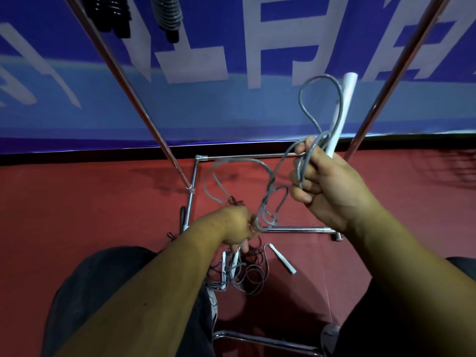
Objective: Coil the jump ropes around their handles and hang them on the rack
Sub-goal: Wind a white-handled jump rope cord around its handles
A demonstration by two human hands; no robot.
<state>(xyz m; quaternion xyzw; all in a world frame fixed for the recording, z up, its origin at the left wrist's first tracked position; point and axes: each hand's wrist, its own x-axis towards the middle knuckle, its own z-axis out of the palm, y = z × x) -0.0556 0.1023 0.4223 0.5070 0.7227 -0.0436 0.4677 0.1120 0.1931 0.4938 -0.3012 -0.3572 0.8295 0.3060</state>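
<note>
**Q:** Reading from the left, what shows first?

**A:** At the far top left, a black coiled rope (110,14) and a grey coiled rope (167,14) already hang from above, both cut off by the frame's top edge. Below them a steel pole of the rack (136,99) slants down to its base frame on the red floor (77,202).

**Q:** Where are the hands and the rope being worked?

**A:** The left hand (234,225) is low and near centre, with its fingers curled round strands of the grey rope (301,99). Just below it lies a tangled pile of ropes (242,275), and a loose white handle (282,258) sits to the right of that. The right hand (327,181) is higher and further right. It grips a white handle (347,86) that points up and away, almost upright, and it also holds several gathered loops. One loop rises beside the handle.

**Q:** What does the next move depend on?

**A:** The slack runs diagonally from the low left hand up to the right hand. My judgement is that winding should go round the handle's long axis, with the left hand feeding rope upward.

**Q:** Is anything unclear?

**A:** I cannot tell whether the right hand holds one handle or two. The hanging bar is out of view. The left hand's fingers cover its grip, and the strands in the pile cannot be told apart.
</note>
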